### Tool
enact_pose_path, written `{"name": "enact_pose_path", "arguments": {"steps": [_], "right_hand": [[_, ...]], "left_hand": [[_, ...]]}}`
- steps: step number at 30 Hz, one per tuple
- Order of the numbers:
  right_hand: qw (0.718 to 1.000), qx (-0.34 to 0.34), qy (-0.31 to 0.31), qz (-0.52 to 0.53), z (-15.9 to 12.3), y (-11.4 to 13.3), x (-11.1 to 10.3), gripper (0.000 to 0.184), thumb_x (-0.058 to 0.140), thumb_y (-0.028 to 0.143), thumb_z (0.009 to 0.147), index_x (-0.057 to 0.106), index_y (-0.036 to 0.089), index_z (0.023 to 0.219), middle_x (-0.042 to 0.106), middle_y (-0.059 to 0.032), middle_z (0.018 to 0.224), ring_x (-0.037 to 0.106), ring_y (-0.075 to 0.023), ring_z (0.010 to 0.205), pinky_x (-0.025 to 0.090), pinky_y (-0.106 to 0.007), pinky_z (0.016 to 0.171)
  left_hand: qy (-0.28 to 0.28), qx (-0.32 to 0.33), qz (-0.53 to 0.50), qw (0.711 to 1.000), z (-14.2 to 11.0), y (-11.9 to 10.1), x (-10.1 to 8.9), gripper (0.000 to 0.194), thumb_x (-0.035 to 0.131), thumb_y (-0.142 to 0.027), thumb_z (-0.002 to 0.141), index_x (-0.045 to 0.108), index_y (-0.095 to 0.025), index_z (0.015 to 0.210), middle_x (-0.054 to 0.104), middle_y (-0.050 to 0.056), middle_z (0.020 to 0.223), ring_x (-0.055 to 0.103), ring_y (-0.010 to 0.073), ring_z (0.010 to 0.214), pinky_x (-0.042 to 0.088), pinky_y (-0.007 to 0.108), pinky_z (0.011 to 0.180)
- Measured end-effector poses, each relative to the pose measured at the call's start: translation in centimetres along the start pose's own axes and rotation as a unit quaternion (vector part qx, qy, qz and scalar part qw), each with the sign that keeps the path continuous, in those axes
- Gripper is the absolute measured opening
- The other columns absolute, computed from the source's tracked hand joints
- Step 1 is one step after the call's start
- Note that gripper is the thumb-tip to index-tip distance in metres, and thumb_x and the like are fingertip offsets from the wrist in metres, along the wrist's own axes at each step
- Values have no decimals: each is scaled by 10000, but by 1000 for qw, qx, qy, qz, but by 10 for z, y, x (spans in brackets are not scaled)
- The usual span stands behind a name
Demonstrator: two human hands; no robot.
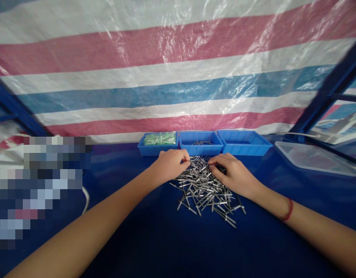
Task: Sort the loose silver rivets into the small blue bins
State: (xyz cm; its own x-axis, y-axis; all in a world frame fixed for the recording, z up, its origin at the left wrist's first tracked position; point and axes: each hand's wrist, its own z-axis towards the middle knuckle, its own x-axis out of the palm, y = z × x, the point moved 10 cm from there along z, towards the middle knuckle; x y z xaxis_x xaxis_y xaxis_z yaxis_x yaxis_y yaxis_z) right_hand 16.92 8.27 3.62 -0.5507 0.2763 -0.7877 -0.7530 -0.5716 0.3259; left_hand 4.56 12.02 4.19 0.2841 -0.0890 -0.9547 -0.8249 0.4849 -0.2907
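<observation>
A loose pile of silvery blind rivets lies on the blue tabletop, thin pins crossing in all directions. My left hand is at the pile's upper left edge, thumb and forefinger curled toward each other. Opposite it, my right hand bends over the upper right of the pile with its fingertips drawn together. Whatever either hand pinches is too small to make out against the rivets. Just behind the hands, a middle blue bin holds a few rivets.
The left blue bin contains green-and-white small pieces in clear plastic. A right blue bin adjoins the middle one. A translucent lid lies farther right. Striped sheeting hangs behind, between blue frame posts. A blurred-out area covers the left.
</observation>
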Motion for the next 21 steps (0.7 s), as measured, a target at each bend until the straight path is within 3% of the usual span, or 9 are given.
{"name": "enact_pose_path", "arguments": {"steps": [3, 6, 11, 16, 21], "right_hand": [[999, -15, -25, 32, -1, 11, -8, 125, 525, 230, 848, 630, 176, 888, 677, -52, 837, 600, -192, 792, 450, -366, 760], [996, -25, -37, 82, -3, 26, -14, 156, 551, 278, 858, 628, 175, 946, 668, -48, 848, 590, -180, 810, 449, -345, 760], [989, -65, -6, 133, -7, 53, -15, 145, 507, 238, 892, 621, 185, 819, 641, -19, 769, 566, -145, 741, 428, -313, 741], [986, -24, -12, 166, -10, 51, -17, 161, 486, 253, 908, 613, 192, 830, 647, -22, 794, 569, -146, 768, 437, -290, 724], [984, -25, -3, 175, -11, 53, -13, 142, 494, 238, 898, 611, 195, 829, 646, -24, 779, 581, -147, 740, 447, -294, 712]], "left_hand": [[-95, 103, -82, 987, -17, -20, -16, 69, 555, -193, 824, 623, -185, 830, 679, 8, 830, 618, 157, 775, 444, 285, 733], [-143, 145, -161, 966, -34, -30, -21, 58, 561, -183, 831, 608, -179, 797, 650, -2, 796, 590, 122, 722, 449, 239, 688], [-174, 137, -257, 941, -51, -33, -19, 51, 572, -156, 826, 602, -182, 794, 631, -16, 776, 573, 103, 699, 453, 213, 661], [-176, 127, -304, 928, -56, -30, -14, 58, 579, -163, 823, 605, -177, 772, 626, -12, 761, 573, 104, 689, 461, 217, 659], [-204, 101, -358, 906, -58, -19, -7, 60, 607, -219, 812, 609, -183, 859, 656, 6, 810, 603, 120, 712, 477, 234, 661]]}}
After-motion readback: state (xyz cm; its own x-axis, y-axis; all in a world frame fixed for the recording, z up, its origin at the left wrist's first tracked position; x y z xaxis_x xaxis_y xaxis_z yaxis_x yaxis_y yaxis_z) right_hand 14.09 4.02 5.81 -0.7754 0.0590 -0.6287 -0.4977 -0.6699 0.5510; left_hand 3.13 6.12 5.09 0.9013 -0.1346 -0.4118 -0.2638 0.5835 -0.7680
